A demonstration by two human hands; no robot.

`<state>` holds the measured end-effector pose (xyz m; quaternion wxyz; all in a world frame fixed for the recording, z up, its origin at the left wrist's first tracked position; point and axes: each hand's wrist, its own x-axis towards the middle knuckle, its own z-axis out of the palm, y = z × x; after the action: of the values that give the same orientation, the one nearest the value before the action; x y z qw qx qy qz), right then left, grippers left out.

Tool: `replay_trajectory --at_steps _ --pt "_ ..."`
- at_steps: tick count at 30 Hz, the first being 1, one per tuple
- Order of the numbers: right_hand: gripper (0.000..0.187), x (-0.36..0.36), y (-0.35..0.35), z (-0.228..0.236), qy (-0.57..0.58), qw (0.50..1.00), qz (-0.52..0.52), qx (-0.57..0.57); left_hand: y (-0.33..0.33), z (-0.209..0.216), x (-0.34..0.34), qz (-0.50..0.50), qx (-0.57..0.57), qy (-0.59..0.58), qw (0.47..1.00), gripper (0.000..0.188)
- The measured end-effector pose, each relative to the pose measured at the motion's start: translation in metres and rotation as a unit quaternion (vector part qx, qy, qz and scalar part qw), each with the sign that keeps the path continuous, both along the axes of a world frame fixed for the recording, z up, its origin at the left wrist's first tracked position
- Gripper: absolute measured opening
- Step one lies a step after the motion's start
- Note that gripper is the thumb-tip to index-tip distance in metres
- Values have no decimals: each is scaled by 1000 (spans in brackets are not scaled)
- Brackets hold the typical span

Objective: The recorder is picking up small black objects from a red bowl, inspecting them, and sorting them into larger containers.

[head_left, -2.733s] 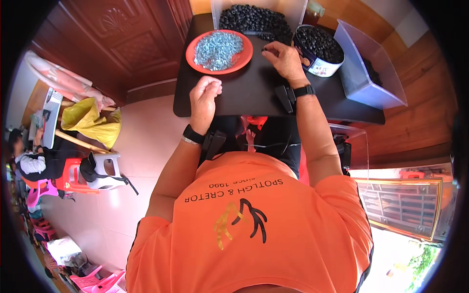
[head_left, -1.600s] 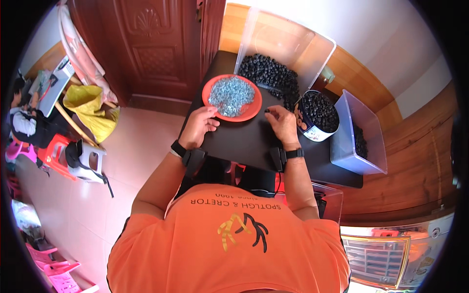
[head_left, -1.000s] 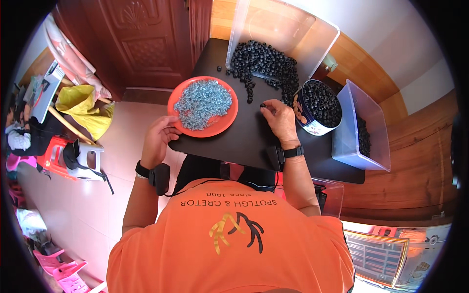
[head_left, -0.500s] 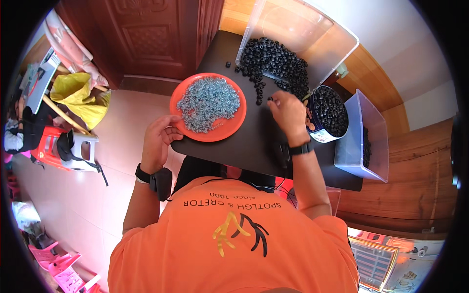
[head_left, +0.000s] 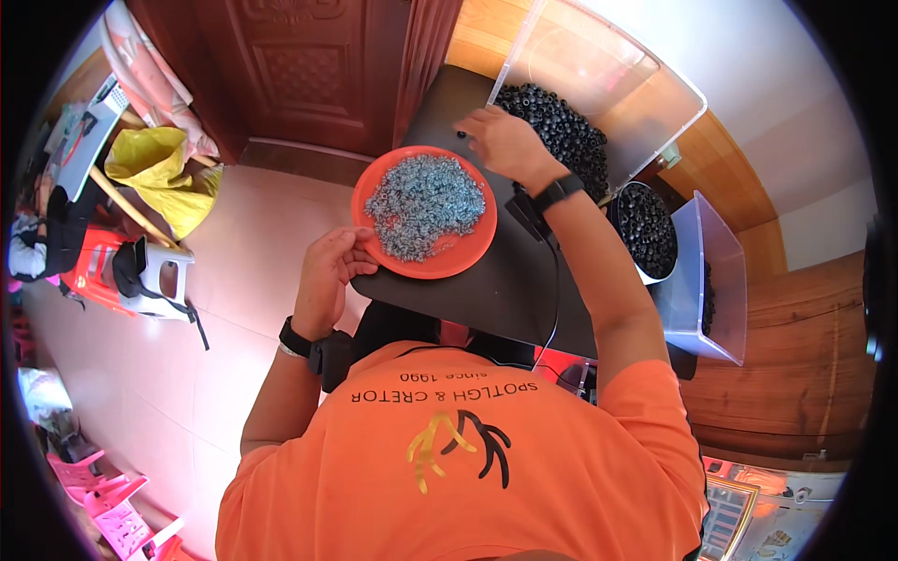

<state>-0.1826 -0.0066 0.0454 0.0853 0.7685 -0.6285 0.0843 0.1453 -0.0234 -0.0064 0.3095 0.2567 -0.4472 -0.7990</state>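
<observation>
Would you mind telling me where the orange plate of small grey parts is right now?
In the head view, the orange plate sits at the left edge of the black table, with the left hand at its rim.

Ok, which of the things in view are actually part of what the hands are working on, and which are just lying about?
In use:
- left hand at the orange plate of grey bits
- right hand at the black pieces in the clear bin
- round tub of black pieces
- black table

Lying about:
- yellow bag
- pink stools
- wooden door

Yellow bag (head_left: 159, 168), pink stools (head_left: 112, 500)
</observation>
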Motion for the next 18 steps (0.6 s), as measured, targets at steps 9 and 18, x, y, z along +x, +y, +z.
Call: replay_trajectory --at_steps 9,18 --pt "39 -15 -12 -33 65 991 2 115 -3 5 -2 -4 -5 -12 1000 32" --pt "50 -34 46 -34 57 993 -6 103 -29 -1 -17 -47 -6 -16 999 28"
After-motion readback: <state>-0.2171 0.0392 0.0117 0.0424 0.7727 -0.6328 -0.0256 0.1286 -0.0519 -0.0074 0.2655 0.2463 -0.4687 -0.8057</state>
